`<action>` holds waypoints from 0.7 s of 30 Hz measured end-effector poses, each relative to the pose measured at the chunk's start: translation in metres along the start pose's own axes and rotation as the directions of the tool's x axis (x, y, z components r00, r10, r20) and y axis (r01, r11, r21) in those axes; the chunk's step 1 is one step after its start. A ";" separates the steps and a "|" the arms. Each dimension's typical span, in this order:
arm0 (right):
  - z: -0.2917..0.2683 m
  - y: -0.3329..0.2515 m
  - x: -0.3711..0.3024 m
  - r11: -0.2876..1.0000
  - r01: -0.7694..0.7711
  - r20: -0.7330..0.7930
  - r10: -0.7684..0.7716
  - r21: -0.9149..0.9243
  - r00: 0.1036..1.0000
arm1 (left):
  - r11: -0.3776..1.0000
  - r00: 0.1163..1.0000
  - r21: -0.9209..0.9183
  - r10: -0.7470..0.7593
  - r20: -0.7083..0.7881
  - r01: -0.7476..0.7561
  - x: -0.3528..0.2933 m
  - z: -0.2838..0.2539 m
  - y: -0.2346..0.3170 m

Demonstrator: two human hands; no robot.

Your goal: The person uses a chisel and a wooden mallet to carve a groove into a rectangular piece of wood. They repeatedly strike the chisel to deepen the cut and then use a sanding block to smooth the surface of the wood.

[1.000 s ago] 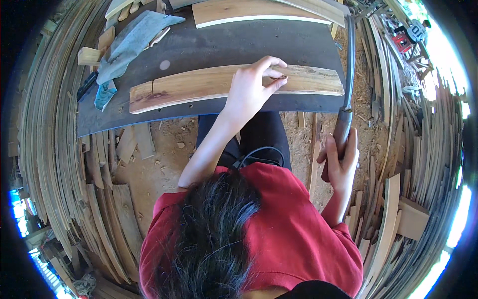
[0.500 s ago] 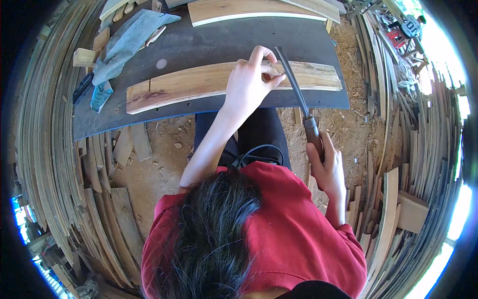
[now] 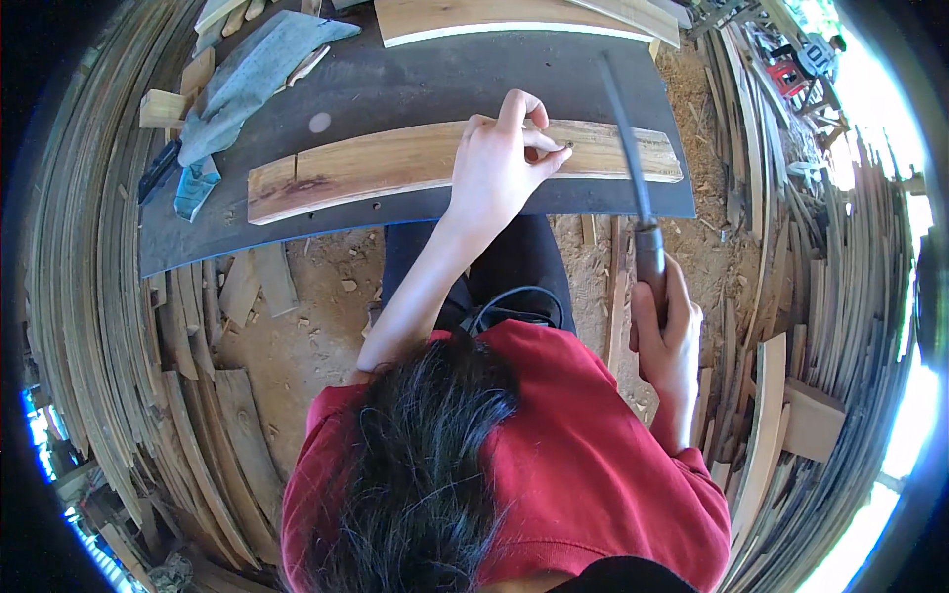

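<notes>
My left hand [image 3: 499,158] is over the middle of a long wooden plank [image 3: 376,163], thumb and forefinger pinched together. A tiny dark spot shows at the fingertips; I cannot make out whether it is a held piece or a mark in the wood. Off the bench's near right corner, my right hand [image 3: 669,321] is wrapped round the brown handle of a long chisel [image 3: 633,148]. Its narrow grey blade points away from me, crossing above the plank's right part, and is slightly blurred.
The plank lies on a dark bench top [image 3: 415,89] with a blue front edge. A grey-blue cloth [image 3: 252,84] and wood offcuts [image 3: 163,109] sit at its left, a wide board [image 3: 494,18] at the back. Stacked timber strips [image 3: 84,247] line both sides of the dirt floor.
My right hand has shifted to the right with the chisel, and the blade has swung right, away from my left hand. The left hand has barely moved.
</notes>
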State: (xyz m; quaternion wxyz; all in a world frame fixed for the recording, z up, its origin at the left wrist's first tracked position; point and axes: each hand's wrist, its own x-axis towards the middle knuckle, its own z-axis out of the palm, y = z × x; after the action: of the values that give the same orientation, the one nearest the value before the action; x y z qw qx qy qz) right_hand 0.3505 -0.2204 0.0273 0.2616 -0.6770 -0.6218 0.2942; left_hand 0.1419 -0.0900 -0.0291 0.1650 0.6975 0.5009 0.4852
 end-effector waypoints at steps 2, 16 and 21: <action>0.000 -0.001 0.001 0.996 0.060 0.072 -0.055 -0.068 0.996 | 0.999 1.000 0.047 0.004 0.002 -0.004 0.000 -0.001 0.000; -0.001 -0.003 0.002 0.995 0.079 0.025 -0.078 -0.067 0.997 | 0.999 0.999 0.014 -0.035 -0.001 0.035 0.001 -0.001 0.001; 0.001 -0.001 0.003 0.987 0.086 0.095 -0.073 -0.136 0.993 | 0.992 0.998 0.118 0.059 -0.037 -0.054 0.001 -0.001 0.001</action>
State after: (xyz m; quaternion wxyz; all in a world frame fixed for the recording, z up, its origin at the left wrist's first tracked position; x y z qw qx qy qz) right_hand 0.3489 -0.2175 0.0268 0.1970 -0.6546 -0.6784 0.2692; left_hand 0.1411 -0.0903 -0.0276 0.0999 0.7098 0.5116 0.4737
